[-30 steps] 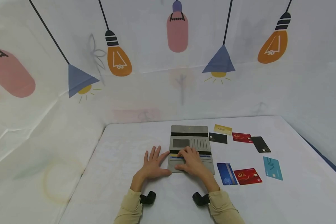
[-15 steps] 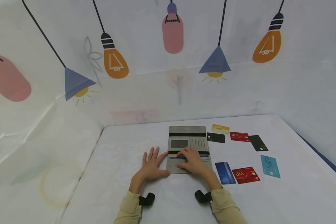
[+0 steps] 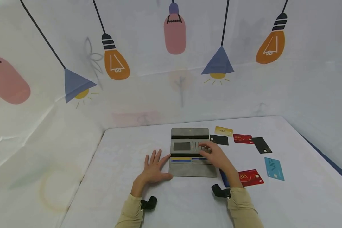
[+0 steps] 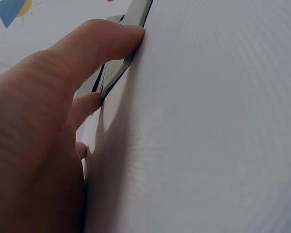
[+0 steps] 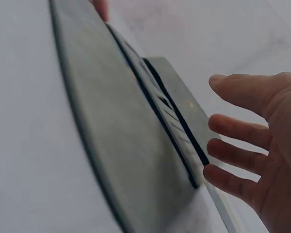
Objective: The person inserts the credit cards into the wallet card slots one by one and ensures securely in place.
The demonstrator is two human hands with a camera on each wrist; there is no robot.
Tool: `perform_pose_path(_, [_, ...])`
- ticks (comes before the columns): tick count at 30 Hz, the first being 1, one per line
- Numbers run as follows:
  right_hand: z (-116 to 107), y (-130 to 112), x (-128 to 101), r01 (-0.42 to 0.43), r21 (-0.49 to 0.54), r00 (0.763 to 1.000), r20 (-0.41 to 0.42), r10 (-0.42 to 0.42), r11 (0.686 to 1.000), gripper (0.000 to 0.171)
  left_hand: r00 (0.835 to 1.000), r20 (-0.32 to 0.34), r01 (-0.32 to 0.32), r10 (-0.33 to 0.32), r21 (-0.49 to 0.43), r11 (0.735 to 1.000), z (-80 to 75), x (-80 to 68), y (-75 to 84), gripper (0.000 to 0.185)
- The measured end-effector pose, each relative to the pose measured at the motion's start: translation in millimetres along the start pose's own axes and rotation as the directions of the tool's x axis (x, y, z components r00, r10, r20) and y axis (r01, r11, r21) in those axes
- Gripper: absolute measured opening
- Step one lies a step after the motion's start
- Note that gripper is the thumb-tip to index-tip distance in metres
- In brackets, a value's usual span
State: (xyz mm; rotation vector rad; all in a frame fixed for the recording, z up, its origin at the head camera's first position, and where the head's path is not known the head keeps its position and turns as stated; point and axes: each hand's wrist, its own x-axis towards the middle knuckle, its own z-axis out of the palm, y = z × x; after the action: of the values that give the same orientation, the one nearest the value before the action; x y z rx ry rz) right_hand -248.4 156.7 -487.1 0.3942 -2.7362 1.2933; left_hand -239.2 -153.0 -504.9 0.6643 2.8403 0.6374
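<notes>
A grey wallet (image 3: pixel 185 172) lies unfolded on the white table. Yellow and blue card edges (image 3: pixel 180 160) show in its lower left slots, and a blue edge in the lower right ones. My left hand (image 3: pixel 153 174) is spread flat at the wallet's left side; in the left wrist view its thumb (image 4: pixel 116 39) and a fingertip touch the wallet's edge. Above the wallet's right part hovers my right hand (image 3: pixel 216 155), fingers loosely bent and holding nothing. The right wrist view shows those fingers (image 5: pixel 237 128) apart from the wallet.
Right of the wallet lie a gold card (image 3: pixel 223 131), black cards (image 3: pixel 219 140) (image 3: pixel 262 145), red cards (image 3: pixel 243 138) (image 3: pixel 251 178) and a teal card (image 3: pixel 274 168). My right forearm partly covers a blue card (image 3: pixel 223 178). A printed cloth wall (image 3: pixel 148 95) stands behind the table.
My right hand has lifted off the wallet's lower left slots and moved right and away from me, its forearm now over the blue card. My left hand stays at the wallet's edge.
</notes>
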Motion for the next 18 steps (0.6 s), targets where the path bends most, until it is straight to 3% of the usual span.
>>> perform_pose_path(10, [-42,31,-12,-0.131,-0.051,0.985,-0.119,0.124,0.99,0.041,1.0,0.009,0.011,-0.011,-0.005,1.0,-1.8,-1.8,0.2,0.084])
perform_pose_path(18, [-79,62,-23,-0.199,-0.137,0.956,-0.245,0.161,0.97,0.043,1.0,0.013,0.008,-0.008,-0.003,1.0,-0.3,-0.7,-1.0,0.084])
